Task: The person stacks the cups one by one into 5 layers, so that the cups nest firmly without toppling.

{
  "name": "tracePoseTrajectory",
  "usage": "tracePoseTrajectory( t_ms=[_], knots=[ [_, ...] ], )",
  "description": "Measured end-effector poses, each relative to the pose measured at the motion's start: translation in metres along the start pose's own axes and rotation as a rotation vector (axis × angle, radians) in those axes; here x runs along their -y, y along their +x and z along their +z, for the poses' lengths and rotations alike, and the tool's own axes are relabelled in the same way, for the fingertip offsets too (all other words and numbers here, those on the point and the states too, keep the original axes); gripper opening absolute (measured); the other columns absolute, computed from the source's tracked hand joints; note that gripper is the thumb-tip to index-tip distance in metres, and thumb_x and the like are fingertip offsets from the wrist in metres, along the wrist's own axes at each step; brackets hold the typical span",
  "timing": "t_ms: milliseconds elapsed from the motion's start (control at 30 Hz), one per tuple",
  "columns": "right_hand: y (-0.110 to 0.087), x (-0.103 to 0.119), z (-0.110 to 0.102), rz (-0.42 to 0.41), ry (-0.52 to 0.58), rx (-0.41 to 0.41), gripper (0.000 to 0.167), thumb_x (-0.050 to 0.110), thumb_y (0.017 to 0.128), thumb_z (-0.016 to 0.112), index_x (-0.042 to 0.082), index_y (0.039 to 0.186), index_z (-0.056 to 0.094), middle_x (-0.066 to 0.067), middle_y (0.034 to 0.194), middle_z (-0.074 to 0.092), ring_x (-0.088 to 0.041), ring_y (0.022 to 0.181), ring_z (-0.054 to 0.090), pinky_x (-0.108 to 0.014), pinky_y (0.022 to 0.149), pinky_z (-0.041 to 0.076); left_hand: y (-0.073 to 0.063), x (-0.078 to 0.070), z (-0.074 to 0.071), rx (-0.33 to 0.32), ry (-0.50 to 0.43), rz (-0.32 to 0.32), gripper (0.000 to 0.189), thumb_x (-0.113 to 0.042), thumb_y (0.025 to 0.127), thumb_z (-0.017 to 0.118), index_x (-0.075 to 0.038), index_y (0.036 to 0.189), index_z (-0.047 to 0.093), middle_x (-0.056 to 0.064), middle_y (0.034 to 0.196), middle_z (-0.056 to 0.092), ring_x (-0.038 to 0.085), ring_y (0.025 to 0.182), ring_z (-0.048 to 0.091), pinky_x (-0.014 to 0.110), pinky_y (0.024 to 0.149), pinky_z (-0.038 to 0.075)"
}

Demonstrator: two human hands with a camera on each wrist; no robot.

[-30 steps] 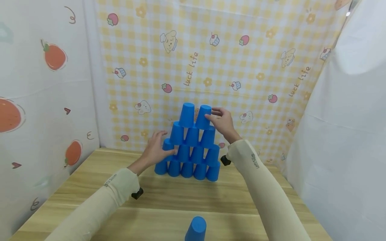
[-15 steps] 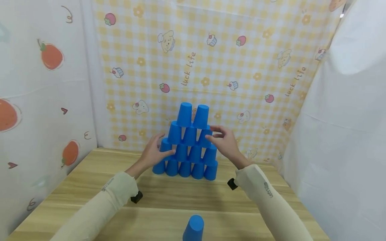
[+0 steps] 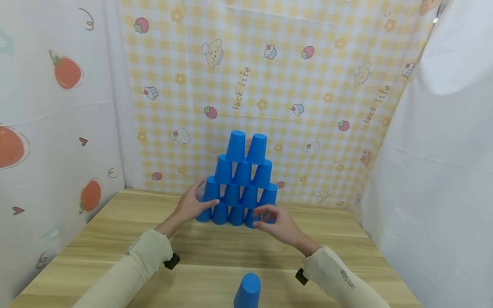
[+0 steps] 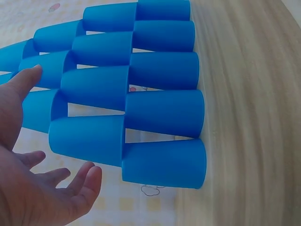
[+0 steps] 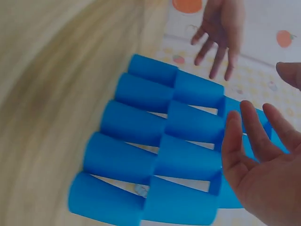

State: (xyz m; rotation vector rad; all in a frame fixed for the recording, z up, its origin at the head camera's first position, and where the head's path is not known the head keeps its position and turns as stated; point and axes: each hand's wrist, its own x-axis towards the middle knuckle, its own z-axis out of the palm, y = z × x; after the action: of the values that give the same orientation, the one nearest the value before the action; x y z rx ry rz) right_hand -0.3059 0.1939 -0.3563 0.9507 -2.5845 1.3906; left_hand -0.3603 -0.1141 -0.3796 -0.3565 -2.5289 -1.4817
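Upside-down blue plastic cups stand stacked as a stepped pyramid on the wooden table. Its top row has two cups, the left one (image 3: 236, 146) and the right one (image 3: 256, 149). Below them come a row of three and two wider rows. My left hand (image 3: 191, 204) is at the pyramid's left side, thumb apart from the fingers, holding nothing. In the left wrist view its fingers spread beside the lower-row end cup (image 4: 89, 136). My right hand (image 3: 280, 224), fingers loosely bent, hangs in front of the lower right cups with nothing in its grasp.
One more upside-down blue cup (image 3: 248, 291) stands alone at the near part of the table (image 3: 208, 252). A yellow checked curtain (image 3: 292, 85) hangs behind the pyramid, with white cloth (image 3: 435, 171) on the right and fruit-printed cloth (image 3: 57, 128) on the left.
My right hand has let go of the top right cup and come down along the pyramid toward the table. My left hand has lowered slightly. The cups stay in place.
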Motion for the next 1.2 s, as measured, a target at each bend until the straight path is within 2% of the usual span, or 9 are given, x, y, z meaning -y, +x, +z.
tracePoseTrajectory(
  t_ms=[100, 267, 467, 533, 700, 800, 1000, 1200],
  knots=[
    [-0.012, -0.01, 0.008, 0.031, 0.042, 0.079, 0.029, 0.015, 0.094, 0.068, 0.005, 0.121, 0.065, -0.013, 0.116, 0.068, -0.023, 0.096, 0.066, -0.03, 0.078, 0.057, 0.001, 0.003, 0.001, 0.01, -0.004, -0.007, 0.097, -0.052, 0.085, 0.074, -0.011, 0.157, 0.023, 0.024, 0.157, 0.029, 0.05, 0.13, 0.045, 0.066, 0.098, 0.043],
    [-0.028, -0.026, 0.021, 0.117, 0.153, 0.2, 0.029, 0.014, 0.096, 0.066, 0.005, 0.123, 0.064, -0.019, 0.119, 0.066, -0.022, 0.099, 0.066, -0.028, 0.082, 0.057, 0.001, 0.007, 0.004, 0.013, -0.012, -0.015, 0.098, -0.05, 0.085, 0.074, -0.01, 0.158, 0.021, 0.023, 0.158, 0.027, 0.051, 0.132, 0.043, 0.066, 0.098, 0.042],
    [-0.043, -0.037, 0.024, 0.111, 0.229, 0.36, 0.033, 0.005, 0.095, 0.063, -0.001, 0.128, 0.061, -0.018, 0.121, 0.067, -0.044, 0.104, 0.064, -0.029, 0.08, 0.057, -0.001, 0.009, 0.007, 0.031, -0.015, -0.037, 0.097, -0.051, 0.085, 0.074, -0.01, 0.157, 0.022, 0.025, 0.157, 0.03, 0.052, 0.131, 0.044, 0.066, 0.098, 0.043],
    [-0.047, -0.04, 0.024, 0.107, 0.241, 0.419, 0.035, 0.003, 0.094, 0.062, -0.004, 0.129, 0.059, -0.018, 0.121, 0.067, -0.048, 0.105, 0.062, -0.029, 0.08, 0.057, -0.002, 0.009, 0.006, 0.032, -0.02, -0.048, 0.098, -0.052, 0.085, 0.074, -0.01, 0.157, 0.022, 0.025, 0.157, 0.029, 0.052, 0.132, 0.043, 0.066, 0.098, 0.042],
    [-0.054, -0.043, 0.026, 0.138, 0.313, 0.574, 0.047, 0.004, 0.09, 0.063, -0.003, 0.136, 0.053, -0.017, 0.13, 0.062, -0.029, 0.11, 0.064, -0.031, 0.082, 0.057, -0.003, 0.008, 0.002, 0.027, -0.016, -0.058, 0.099, -0.054, 0.086, 0.072, -0.007, 0.157, 0.021, 0.026, 0.157, 0.028, 0.053, 0.132, 0.042, 0.067, 0.098, 0.041],
    [-0.058, -0.043, 0.031, 0.145, 0.354, 0.629, 0.052, 0.007, 0.089, 0.067, -0.001, 0.138, 0.052, -0.014, 0.133, 0.061, -0.02, 0.111, 0.063, -0.032, 0.083, 0.057, -0.004, 0.009, 0.001, 0.03, -0.013, -0.049, 0.097, -0.052, 0.086, 0.072, -0.007, 0.156, 0.022, 0.027, 0.156, 0.031, 0.052, 0.131, 0.044, 0.066, 0.098, 0.042],
    [-0.064, -0.046, 0.039, 0.131, 0.402, 0.669, 0.053, 0.006, 0.087, 0.072, 0.002, 0.137, 0.055, -0.002, 0.129, 0.064, -0.015, 0.11, 0.064, -0.029, 0.08, 0.057, -0.004, 0.01, 0.003, 0.035, -0.026, -0.033, 0.093, -0.05, 0.087, 0.073, -0.01, 0.155, 0.025, 0.027, 0.153, 0.035, 0.053, 0.129, 0.046, 0.067, 0.096, 0.044],
    [-0.068, -0.052, 0.048, 0.069, 0.457, 0.7, 0.048, 0.006, 0.087, 0.073, 0.001, 0.132, 0.058, 0.0, 0.124, 0.067, -0.009, 0.105, 0.063, -0.026, 0.077, 0.057, -0.005, 0.013, 0.005, 0.041, -0.032, -0.053, 0.097, -0.054, 0.086, 0.072, -0.009, 0.156, 0.024, 0.028, 0.154, 0.032, 0.055, 0.131, 0.042, 0.068, 0.097, 0.041]
  ],
)
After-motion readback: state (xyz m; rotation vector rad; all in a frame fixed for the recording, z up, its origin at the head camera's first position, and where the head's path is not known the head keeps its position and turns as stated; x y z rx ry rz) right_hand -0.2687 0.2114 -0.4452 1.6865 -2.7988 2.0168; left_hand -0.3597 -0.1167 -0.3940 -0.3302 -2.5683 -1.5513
